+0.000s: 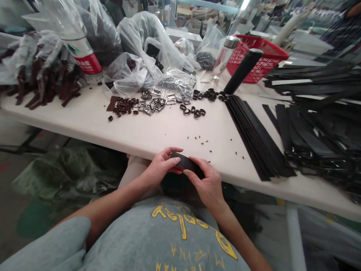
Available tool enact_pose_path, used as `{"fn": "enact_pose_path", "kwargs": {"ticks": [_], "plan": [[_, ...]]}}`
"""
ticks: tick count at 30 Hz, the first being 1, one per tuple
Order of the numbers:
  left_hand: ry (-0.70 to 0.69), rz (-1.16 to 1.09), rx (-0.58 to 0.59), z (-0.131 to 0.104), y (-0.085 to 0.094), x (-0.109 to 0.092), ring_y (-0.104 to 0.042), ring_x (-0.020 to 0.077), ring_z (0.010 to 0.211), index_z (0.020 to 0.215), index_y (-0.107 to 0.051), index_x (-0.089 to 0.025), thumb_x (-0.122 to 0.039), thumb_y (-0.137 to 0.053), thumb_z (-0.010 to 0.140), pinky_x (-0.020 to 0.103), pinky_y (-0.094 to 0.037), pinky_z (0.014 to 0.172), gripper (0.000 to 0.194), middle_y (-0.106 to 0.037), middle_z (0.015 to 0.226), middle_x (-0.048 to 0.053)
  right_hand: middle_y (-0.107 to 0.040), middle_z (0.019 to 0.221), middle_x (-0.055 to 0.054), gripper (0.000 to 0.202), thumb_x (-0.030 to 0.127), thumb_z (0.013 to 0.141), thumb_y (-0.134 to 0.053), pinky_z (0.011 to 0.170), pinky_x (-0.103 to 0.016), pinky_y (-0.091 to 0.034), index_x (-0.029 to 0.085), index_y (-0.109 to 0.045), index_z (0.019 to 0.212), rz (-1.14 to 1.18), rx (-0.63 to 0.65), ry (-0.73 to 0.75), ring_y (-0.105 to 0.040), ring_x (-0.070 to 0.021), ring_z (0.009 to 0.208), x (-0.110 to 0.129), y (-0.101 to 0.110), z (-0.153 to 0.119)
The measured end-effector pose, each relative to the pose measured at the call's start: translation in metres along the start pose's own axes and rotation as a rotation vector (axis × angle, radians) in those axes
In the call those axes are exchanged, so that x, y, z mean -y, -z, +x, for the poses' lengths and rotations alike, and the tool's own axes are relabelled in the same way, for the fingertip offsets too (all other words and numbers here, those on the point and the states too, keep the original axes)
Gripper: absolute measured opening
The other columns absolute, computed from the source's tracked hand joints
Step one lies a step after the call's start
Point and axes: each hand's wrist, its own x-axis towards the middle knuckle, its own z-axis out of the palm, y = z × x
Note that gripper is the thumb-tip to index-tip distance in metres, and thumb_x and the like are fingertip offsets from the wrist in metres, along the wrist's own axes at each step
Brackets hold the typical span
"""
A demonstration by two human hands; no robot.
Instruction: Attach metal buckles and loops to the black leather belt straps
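Between my two hands, at the front edge of the white table, is a black leather strap (186, 163). My left hand (166, 165) pinches its left end, thumb on top. On the other end, my right hand (205, 176) closes with thumb and fingers. The strap's far part is hidden behind my right fingers. Just beyond my hands, several tiny dark metal pieces (202, 143) lie scattered on the table. Farther back sit black belt loops (197, 112), a heap of silver buckles (153, 105) and a pile of brown loops (124, 107).
Black straps (254, 139) lie stacked at right, beside a heap of buckled black belts (316, 150). A black-handled tool (244, 71), a red basket (256, 56), plastic bags (149, 49) and a large bottle (81, 49) stand behind. Brown straps (42, 79) lie at far left.
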Motion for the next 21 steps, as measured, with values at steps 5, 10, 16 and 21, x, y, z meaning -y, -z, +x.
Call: {"fn": "enact_pose_path", "kwargs": {"ticks": [5,10,16,21], "plan": [[-0.030,0.056,-0.004,-0.002,0.007,-0.002,-0.064,0.0117,0.071,0.118,-0.062,-0.019,-0.028,-0.074,0.073,0.021,-0.053,0.062,0.047,-0.066,0.084,0.000,-0.071,0.102,-0.005,0.024,0.029,0.085,-0.071,0.086,-0.037,-0.051,0.024,-0.067,0.107,0.017,0.061,-0.003,-0.065,-0.0231,0.095,0.003,0.000,0.006],[-0.080,0.168,0.075,-0.001,0.013,-0.004,-0.060,0.0101,0.067,0.126,-0.060,-0.018,-0.028,-0.071,0.078,0.022,-0.051,0.066,0.050,-0.066,0.078,-0.001,-0.072,0.090,-0.002,0.009,0.028,0.088,-0.068,0.079,-0.034,-0.048,0.023,-0.069,0.095,-0.025,0.116,-0.001,-0.064,-0.0209,0.086,0.006,0.000,0.008],[-0.436,0.694,0.137,0.002,0.021,-0.008,-0.064,0.0187,0.097,0.102,-0.074,-0.020,-0.021,-0.070,0.080,0.032,-0.050,0.091,0.022,-0.071,0.102,0.005,-0.069,0.077,-0.001,0.010,0.026,0.091,-0.062,0.072,-0.031,-0.043,0.021,-0.066,0.083,-0.157,0.073,0.091,-0.061,-0.0190,0.075,0.002,-0.003,0.007],[-0.602,0.739,0.163,0.004,0.017,-0.005,-0.067,0.0176,0.092,0.095,-0.076,-0.018,-0.022,-0.071,0.083,0.029,-0.053,0.087,0.014,-0.072,0.097,0.008,-0.068,0.079,-0.001,0.008,0.023,0.093,-0.059,0.074,-0.032,-0.043,0.022,-0.065,0.087,-0.275,0.042,0.239,-0.060,-0.0194,0.077,-0.002,-0.003,0.006]]}}
